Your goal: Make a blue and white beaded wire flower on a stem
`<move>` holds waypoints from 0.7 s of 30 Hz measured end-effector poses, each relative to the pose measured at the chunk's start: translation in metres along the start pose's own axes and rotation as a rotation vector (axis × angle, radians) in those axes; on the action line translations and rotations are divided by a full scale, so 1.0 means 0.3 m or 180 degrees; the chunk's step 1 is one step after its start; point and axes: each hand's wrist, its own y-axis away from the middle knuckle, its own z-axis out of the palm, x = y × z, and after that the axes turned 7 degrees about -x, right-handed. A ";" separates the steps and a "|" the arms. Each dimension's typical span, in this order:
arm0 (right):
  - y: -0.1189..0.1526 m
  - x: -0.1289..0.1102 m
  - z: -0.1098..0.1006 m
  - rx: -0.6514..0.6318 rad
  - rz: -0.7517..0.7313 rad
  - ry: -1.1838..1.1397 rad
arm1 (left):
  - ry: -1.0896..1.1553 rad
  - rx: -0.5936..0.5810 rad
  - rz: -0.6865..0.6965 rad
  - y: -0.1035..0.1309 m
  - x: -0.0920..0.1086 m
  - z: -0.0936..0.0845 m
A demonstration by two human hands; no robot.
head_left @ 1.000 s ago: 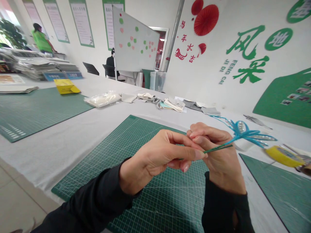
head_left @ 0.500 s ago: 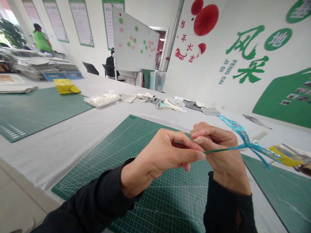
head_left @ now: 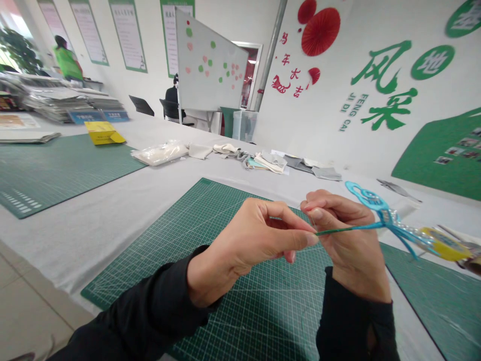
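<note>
My left hand (head_left: 251, 233) is closed, thumb and forefinger pinching the end of a thin green-wrapped stem (head_left: 334, 231). The stem leads right to a light blue ornament (head_left: 370, 199) with loops, narrow strips and rows of small clear or pearly beads. Close behind the stem, my right hand (head_left: 345, 225) is closed in a pinch on a fine thread that runs down toward the stem's end; the thread is barely visible. Both hands are raised over a green cutting mat (head_left: 188, 220) with a white grid.
Yellow tape (head_left: 449, 245) lies at the right, partly behind the ornament, near another cutting mat (head_left: 432, 296). Farther back are a plastic bag (head_left: 161, 153), fabric scraps (head_left: 270, 161), a yellow box (head_left: 103, 133) and stacked papers (head_left: 52, 103). A person in a green vest (head_left: 67, 62) stands far left.
My right hand has shifted slightly right, away from the left fingertips. The ornament has turned a little, showing its loops more broadly. My left hand keeps its pinch on the stem.
</note>
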 end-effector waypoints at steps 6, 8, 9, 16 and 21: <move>0.000 -0.006 0.006 0.0261 0.0018 -0.0108 | 0.0076 0.0031 -0.0046 0.000 0.000 -0.003; -0.001 -0.007 0.005 0.0250 0.0014 -0.0061 | 0.0092 0.0031 -0.0048 -0.001 0.001 -0.002; -0.001 -0.008 0.004 0.0218 0.0013 -0.0048 | 0.0104 0.0026 -0.0039 -0.001 0.002 -0.001; -0.003 -0.011 0.003 0.0196 0.0100 -0.0055 | 0.0154 0.0011 0.0033 0.003 0.005 0.000; -0.002 -0.013 -0.002 0.0147 0.0090 -0.0014 | 0.0167 0.0029 0.0092 0.003 0.008 -0.001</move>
